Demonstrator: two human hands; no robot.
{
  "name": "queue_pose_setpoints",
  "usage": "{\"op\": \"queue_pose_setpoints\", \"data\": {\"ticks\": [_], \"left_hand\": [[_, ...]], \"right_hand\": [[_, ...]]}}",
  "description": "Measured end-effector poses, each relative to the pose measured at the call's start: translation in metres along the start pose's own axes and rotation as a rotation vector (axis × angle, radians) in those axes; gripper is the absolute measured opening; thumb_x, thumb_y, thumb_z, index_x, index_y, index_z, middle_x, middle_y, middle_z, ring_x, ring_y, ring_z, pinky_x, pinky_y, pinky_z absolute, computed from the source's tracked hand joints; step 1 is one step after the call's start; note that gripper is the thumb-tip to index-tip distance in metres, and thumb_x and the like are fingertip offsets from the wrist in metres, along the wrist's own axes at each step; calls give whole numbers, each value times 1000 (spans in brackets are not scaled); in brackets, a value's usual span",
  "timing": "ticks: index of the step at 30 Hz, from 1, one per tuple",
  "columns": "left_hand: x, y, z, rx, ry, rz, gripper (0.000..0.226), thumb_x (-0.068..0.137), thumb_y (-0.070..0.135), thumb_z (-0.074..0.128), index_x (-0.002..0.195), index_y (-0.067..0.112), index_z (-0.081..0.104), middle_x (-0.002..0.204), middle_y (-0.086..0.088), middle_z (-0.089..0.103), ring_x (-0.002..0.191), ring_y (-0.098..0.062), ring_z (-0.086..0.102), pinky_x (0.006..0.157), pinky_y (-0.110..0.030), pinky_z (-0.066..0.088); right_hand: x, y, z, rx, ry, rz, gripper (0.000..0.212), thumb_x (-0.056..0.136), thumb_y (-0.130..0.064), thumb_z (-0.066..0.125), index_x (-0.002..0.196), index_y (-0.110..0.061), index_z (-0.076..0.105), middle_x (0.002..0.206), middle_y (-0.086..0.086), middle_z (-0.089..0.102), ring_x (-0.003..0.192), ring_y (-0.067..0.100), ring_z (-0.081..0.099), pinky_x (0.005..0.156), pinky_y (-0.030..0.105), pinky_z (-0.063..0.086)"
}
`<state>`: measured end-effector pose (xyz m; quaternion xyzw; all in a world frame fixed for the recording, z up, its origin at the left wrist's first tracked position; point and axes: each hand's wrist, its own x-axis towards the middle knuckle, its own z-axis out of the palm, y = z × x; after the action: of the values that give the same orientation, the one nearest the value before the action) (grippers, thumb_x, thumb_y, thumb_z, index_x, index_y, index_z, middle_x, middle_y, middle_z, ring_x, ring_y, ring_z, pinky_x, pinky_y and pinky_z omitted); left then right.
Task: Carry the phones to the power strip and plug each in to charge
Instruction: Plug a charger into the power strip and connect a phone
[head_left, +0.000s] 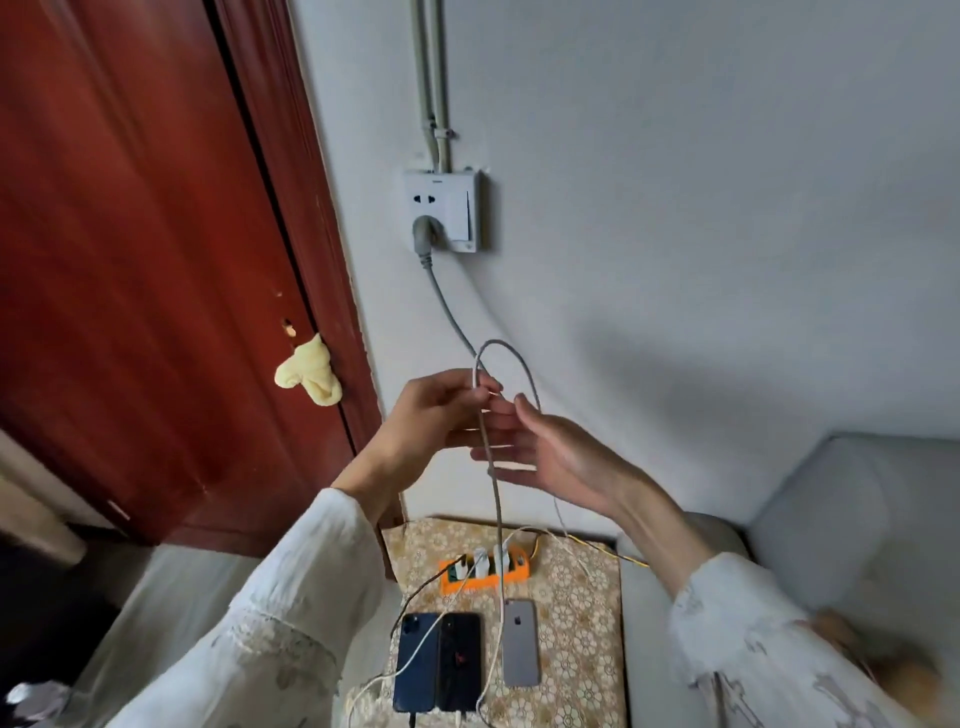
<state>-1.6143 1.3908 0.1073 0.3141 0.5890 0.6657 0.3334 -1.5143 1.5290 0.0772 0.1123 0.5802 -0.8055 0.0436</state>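
Three phones lie side by side on a small patterned table (587, 649): a blue phone (414, 662), a black phone (460, 660) and a grey phone (520, 642). Behind them sits an orange power strip (485, 569) with white plugs in it. A grey cable (506, 358) loops up above my hands and hangs down toward the strip. My left hand (436, 410) pinches this cable at the loop's base. My right hand (550, 452) is spread open just beside the cable, palm toward it.
A wall socket (444, 208) holds a grey plug whose cord runs down toward my hands. A dark red door (145, 234) stands at left with a yellow cloth (311, 376) on its edge. A grey sofa (857, 509) is at right. Thin white and yellow cables trail across the table.
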Motion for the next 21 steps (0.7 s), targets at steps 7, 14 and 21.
{"op": "queue_pose_setpoints", "data": {"ticks": [7, 14, 21], "left_hand": [[7, 51, -29, -306, 346, 174, 15, 93, 9, 45, 88, 9, 59, 72, 0, 74, 72, -18, 72, 63, -25, 58], [-14, 20, -34, 577, 498, -73, 21, 87, 26, 59, 79, 7, 63, 56, 3, 64, 47, -7, 61, 57, -29, 54], [-30, 10, 1, 874, -89, 106, 22, 89, 11, 54, 111, 10, 59, 98, -7, 69, 91, -13, 65, 87, -23, 48]], "right_hand": [[-25, 28, -9, -254, -8, 26, 13, 87, -19, 59, 86, -16, 71, 78, 0, 73, 79, 16, 69, 71, 22, 53], [-30, -7, -7, -434, 207, -174, 25, 93, -10, 49, 80, -18, 70, 60, -6, 62, 55, 9, 55, 55, 19, 46], [-26, -39, 15, -685, 172, -208, 25, 93, -15, 49, 78, -21, 67, 54, -10, 55, 46, 1, 45, 51, 16, 36]]}}
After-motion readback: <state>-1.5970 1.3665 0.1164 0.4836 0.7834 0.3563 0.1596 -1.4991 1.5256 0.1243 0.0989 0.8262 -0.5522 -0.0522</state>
